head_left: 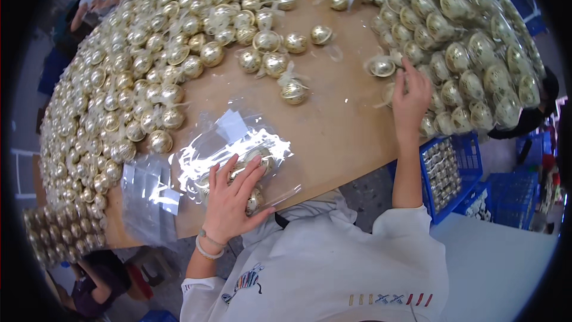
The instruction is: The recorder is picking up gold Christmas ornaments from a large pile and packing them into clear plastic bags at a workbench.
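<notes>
Gently, my left hand (pixel 233 201) lies with fingers spread, unclenched, over the clear bag (pixel 199 158) at lower centre, the few gold baubles (pixel 255 201) inside it beneath my fingers. At right of the frame, my right hand (pixel 412 98) has its fingertips by a ribboned bauble (pixel 381 67), beside the plastic-covered stack (pixel 468 77); whether they pinch it I can't make out. Handling it well calls for a light hold at the ribbon, sparing the shiny surface, and only soft pressure on the slippery film.
</notes>
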{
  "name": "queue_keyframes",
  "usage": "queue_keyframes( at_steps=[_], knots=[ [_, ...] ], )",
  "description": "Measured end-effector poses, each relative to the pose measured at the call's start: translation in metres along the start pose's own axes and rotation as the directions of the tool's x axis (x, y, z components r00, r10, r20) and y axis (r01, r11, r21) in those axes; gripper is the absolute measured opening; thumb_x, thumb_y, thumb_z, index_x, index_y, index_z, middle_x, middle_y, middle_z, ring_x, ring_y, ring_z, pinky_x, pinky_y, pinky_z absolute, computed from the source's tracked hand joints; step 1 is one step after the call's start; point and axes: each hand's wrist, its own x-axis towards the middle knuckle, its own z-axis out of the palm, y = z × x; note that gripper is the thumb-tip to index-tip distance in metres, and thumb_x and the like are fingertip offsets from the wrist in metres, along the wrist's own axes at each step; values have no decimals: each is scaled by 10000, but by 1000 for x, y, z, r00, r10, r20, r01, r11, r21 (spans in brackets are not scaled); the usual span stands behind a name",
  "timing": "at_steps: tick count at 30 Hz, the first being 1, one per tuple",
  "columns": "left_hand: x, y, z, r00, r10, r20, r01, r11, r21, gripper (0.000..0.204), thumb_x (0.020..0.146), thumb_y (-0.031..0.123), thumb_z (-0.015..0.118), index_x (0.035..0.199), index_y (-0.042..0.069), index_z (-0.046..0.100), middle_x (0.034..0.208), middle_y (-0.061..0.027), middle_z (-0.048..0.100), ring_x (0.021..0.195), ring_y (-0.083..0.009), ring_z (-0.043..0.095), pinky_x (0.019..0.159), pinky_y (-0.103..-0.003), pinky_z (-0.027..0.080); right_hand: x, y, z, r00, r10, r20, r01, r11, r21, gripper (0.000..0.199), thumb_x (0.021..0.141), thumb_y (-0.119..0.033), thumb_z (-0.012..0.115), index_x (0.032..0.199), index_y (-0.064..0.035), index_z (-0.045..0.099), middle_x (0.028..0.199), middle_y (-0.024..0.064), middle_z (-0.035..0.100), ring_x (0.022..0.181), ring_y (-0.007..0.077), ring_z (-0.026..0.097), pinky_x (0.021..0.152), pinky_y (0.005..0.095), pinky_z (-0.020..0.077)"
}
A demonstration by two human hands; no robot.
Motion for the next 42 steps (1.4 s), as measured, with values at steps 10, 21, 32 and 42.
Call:
queue_keyframes(
  at_steps=[10, 21, 32, 42],
  knots=[
    [2, 0, -1, 1000, 21, -9, -20, 1000, 18, 719, 684, 433, 739, 1290, 105, 533, 1410, -57, 499, 1316, -378, 363, 1080, -556, 224, -50, 4, -24, 919, -92, 383, 23, 983, 182, 704, 807, -203, 720, 1403, -29, 387, 1459, 218, 358, 1377, 361, 321, 1138, 435, 256],
    [2, -2, 1, 997, 57, -50, -55, 998, 32, 722, 708, 467, 722, 1293, 103, 506, 1422, -34, 488, 1310, -367, 372, 1061, -538, 255, -81, -96, -13, 663, -247, 707, -256, 813, 524, 601, 718, -134, 839, 1221, -32, 528, 929, 59, 651, 847, 105, 633, 707, 246, 507],
    [-2, -2, 3, 997, 43, -62, -39, 998, 57, 730, 717, 486, 713, 1314, 123, 499, 1456, -23, 444, 1358, -364, 332, 1072, -532, 255, -92, -111, 13, 60, -611, 789, -742, 501, 445, 556, 797, -103, 773, 1302, -81, 541, 912, -11, 580, 715, 35, 546, 584, 186, 437],
    [0, -3, 2, 997, 60, -51, -57, 997, 47, 749, 724, 497, 712, 1333, 132, 475, 1451, -24, 451, 1356, -359, 338, 1080, -530, 250, -78, -125, 15, -18, -676, 737, -541, 626, 561, 504, 801, -144, 755, 1265, -138, 558, 1028, 61, 540, 748, 119, 549, 687, 265, 483]
  ],
)
